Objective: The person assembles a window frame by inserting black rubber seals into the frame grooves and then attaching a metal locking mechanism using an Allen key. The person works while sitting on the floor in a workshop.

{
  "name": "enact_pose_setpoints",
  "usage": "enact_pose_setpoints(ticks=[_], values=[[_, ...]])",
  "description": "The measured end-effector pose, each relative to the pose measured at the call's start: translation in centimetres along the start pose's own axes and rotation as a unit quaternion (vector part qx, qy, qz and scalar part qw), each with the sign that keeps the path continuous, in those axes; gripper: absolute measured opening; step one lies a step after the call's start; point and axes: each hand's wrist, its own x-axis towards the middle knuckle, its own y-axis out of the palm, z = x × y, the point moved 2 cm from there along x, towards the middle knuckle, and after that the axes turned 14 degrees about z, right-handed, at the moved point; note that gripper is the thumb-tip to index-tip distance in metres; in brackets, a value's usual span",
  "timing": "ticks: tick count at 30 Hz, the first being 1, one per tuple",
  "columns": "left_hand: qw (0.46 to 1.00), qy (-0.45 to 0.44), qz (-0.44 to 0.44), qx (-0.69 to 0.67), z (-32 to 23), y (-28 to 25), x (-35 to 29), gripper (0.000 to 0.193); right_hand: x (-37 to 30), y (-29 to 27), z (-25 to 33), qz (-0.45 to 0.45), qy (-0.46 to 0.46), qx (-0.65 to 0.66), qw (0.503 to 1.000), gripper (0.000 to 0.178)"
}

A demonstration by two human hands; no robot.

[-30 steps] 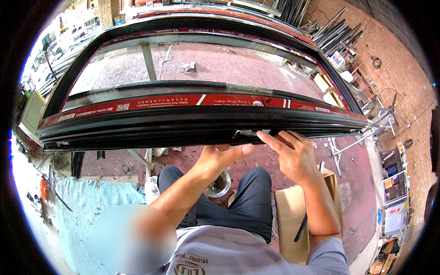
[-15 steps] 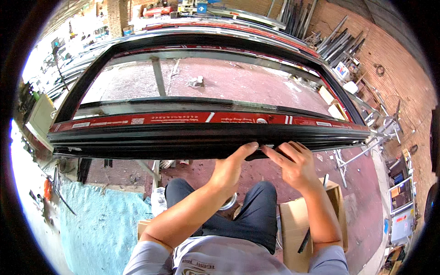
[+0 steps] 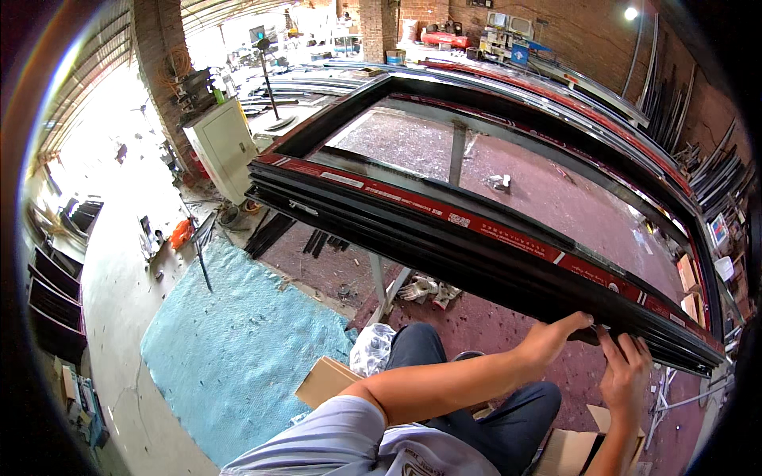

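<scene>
A large black window frame (image 3: pixel 429 252) with red printed film along its inner edge lies across in front of me, its near side slanting down to the right. My left hand (image 3: pixel 552 343) is closed at the near edge, thumb pressed on the black profile, the other fingers hidden beneath. Beside it, my right hand (image 3: pixel 625 361) has its fingers bent against the same edge, the index fingertip close to the left thumb. A small pale spot shows between the fingertips; what it is, and whether the right fingers pinch anything, is hidden.
Below the frame stand metal legs (image 3: pixel 377 274) and a pair of gloves (image 3: pixel 429 290). A blue mat (image 3: pixel 238 349) covers the floor at left, near a pale cabinet (image 3: pixel 221 147). Cardboard boxes (image 3: pixel 559 452) sit by my legs. Long profiles (image 3: pixel 548 95) are stacked behind.
The view has turned left, so the frame and both hands appear farther right and the blue mat shows more fully. Both hands stay together at the same near edge of the frame.
</scene>
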Motion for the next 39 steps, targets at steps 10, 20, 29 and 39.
enact_pose_setpoints(ticks=[10,20,29,39], values=[[0.999,-0.013,-0.018,-0.024,0.7,0.1,0.3,0.030,0.5,0.0,-0.8,-0.028,-0.005,0.048,0.998,0.038],[0.997,0.049,0.016,-0.051,2.6,-1.1,0.9,0.032,-2.0,0.4,6.9,0.002,0.174,0.099,0.980,0.045],[0.998,-0.044,-0.038,-0.017,-1.0,-2.1,-1.0,0.029,-4.0,0.8,1.6,0.141,0.214,0.793,0.553,0.039],[0.973,0.161,-0.018,-0.163,-4.8,-8.2,-2.0,0.023,-4.0,7.7,6.8,-0.001,-0.106,0.987,0.122,0.040]])
